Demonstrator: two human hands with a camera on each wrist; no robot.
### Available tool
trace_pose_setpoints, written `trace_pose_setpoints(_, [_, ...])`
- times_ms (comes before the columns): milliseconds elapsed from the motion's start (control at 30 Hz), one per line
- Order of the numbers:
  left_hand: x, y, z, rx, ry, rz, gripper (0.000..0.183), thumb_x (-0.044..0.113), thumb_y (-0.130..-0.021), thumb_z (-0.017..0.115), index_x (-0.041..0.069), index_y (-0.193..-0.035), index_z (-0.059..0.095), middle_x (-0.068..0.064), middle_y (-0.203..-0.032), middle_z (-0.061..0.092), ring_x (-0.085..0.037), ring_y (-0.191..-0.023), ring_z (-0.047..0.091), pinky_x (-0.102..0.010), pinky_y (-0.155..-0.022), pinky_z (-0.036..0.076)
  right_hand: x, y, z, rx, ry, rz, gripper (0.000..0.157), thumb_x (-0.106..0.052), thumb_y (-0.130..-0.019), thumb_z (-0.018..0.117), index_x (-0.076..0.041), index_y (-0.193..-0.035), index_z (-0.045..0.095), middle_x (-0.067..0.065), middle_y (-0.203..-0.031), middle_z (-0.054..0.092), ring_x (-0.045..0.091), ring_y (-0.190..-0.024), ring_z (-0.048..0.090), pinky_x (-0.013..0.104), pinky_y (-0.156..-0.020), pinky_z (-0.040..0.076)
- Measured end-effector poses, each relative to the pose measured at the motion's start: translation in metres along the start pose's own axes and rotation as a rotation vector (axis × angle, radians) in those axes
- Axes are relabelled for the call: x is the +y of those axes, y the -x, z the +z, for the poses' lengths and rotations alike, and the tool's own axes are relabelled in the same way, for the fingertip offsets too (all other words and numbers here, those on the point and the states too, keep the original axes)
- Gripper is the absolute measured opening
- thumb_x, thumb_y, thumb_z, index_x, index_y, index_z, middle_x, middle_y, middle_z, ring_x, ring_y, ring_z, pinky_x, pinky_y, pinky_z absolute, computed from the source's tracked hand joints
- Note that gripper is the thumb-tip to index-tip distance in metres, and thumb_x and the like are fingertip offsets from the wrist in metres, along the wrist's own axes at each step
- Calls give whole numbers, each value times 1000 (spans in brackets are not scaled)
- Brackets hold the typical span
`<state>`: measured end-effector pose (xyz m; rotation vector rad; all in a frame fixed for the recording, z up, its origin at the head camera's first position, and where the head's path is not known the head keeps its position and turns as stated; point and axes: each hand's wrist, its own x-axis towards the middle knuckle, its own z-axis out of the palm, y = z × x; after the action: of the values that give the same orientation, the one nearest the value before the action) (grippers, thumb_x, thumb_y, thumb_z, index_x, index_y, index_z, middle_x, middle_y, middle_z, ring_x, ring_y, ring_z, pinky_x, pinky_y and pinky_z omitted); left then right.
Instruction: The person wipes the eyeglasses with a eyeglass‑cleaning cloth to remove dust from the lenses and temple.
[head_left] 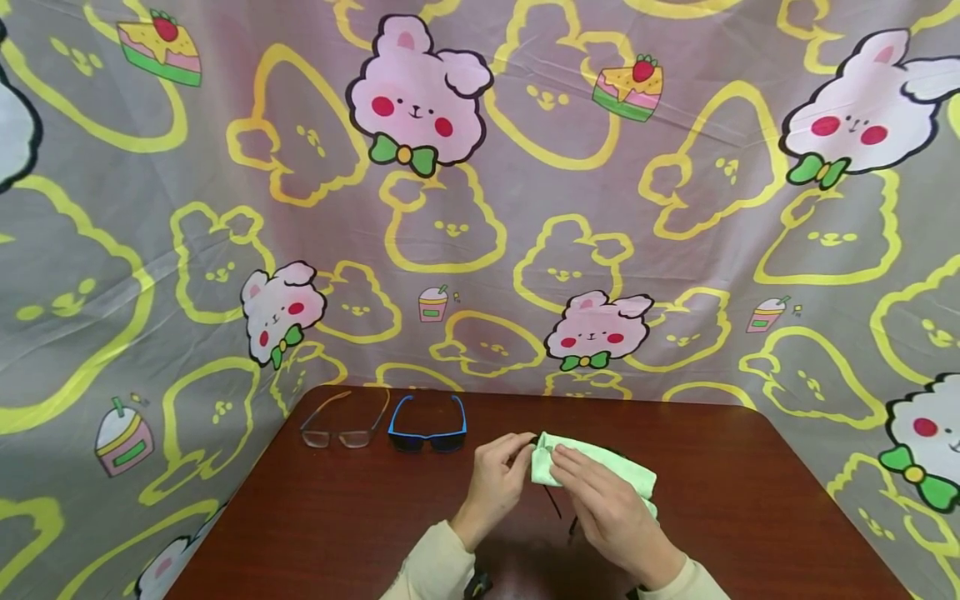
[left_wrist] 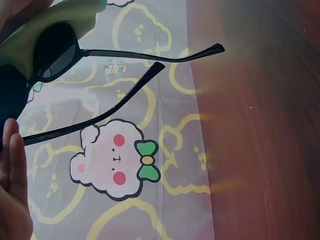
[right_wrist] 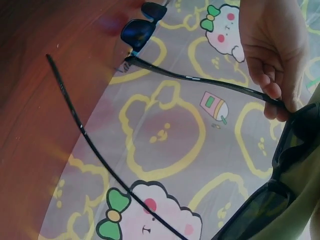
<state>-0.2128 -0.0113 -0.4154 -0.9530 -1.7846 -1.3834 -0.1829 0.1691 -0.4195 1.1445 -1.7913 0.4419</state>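
My left hand (head_left: 498, 475) pinches black-framed sunglasses (left_wrist: 59, 52) by one end, where a temple arm meets the front. That grip shows plainly in the right wrist view, with the left hand (right_wrist: 277, 45) at the upper right. Both temple arms are unfolded and point back toward me. A light green cloth (head_left: 633, 473) lies over the outer face of the dark lenses. My right hand (head_left: 615, 512) holds the cloth against the lenses, its fingers stretched across the front. Its thumb is hidden from the head view.
Clear-lensed glasses (head_left: 337, 438) and blue-framed sunglasses (head_left: 427, 442) stand unfolded at the back left of the brown table (head_left: 337, 517). A printed curtain (head_left: 480, 208) hangs behind and along the sides. Small dark objects (head_left: 477, 583) show at the near edge, partly hidden by my sleeve.
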Motion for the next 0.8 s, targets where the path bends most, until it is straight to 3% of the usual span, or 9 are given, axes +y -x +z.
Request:
trace_pose_setpoints(267, [-4,0,-5,11,86,-40,12,-13,-86,59,-9,-94,66,-16,-72,64,-26,-57,61,-17,-53,49,1,2,-7,-24,10,-49,32,-11,-102,39,3,-110,66,17,-114,64,34,-104,61,31,-97,41])
trace_pose_setpoints(500, [-9,0,-14,51,88,-64,12,-13,-85,59,-9,-93,66,-14,-71,64,-25,-58,62,-24,-52,51,6,9,-14,22,-58,42,31,-12,-101,40,3,-110,66,15,-112,65,33,-101,61,26,-98,39])
trace_pose_setpoints(667, [-13,1,-21,65,108,-52,13,-16,-85,57,-11,-95,65,-16,-72,64,-25,-57,63,-30,-52,53,10,18,-18,83,-64,236,28,-16,-101,45,-1,-112,67,5,-101,66,16,-87,58,16,-75,44])
trace_pose_setpoints(800, [-14,3,-27,67,104,-34,14,-17,-85,57,-11,-96,64,-14,-73,64,-25,-57,63,-31,-52,53,13,27,-23,91,-31,444,21,-2,-92,56,-4,-109,68,-1,-90,64,3,-69,47,13,-57,37])
